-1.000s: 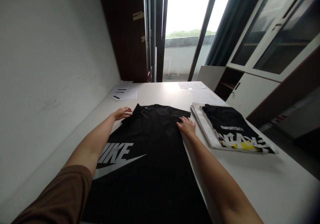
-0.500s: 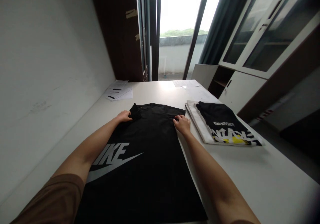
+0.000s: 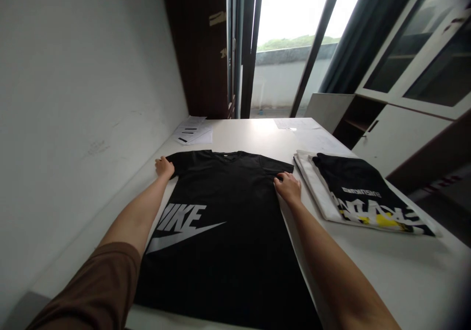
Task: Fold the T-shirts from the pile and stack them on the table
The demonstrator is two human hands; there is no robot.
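Note:
A black T-shirt (image 3: 235, 266) with a large grey NIKE print lies spread on the white table, its collar at the far end and both sleeves out to the sides. My left hand (image 3: 164, 168) is closed on the end of the left sleeve, beside the wall. At the lower edge of the right sleeve, my right hand (image 3: 288, 187) has its fingers curled onto the fabric. The fingertips of both hands are partly hidden.
To the right sits a stack of folded clothes (image 3: 368, 178), black with a white and yellow print over white. Papers (image 3: 195, 131) lie at the far left of the table (image 3: 253, 136), more papers (image 3: 298, 123) at the far right. A wall (image 3: 91, 99) borders the left side.
My left hand has moved outward to the left with the sleeve, which was bunched near the collar and is now laid out flat. My right hand stays at the right sleeve. The view has turned left.

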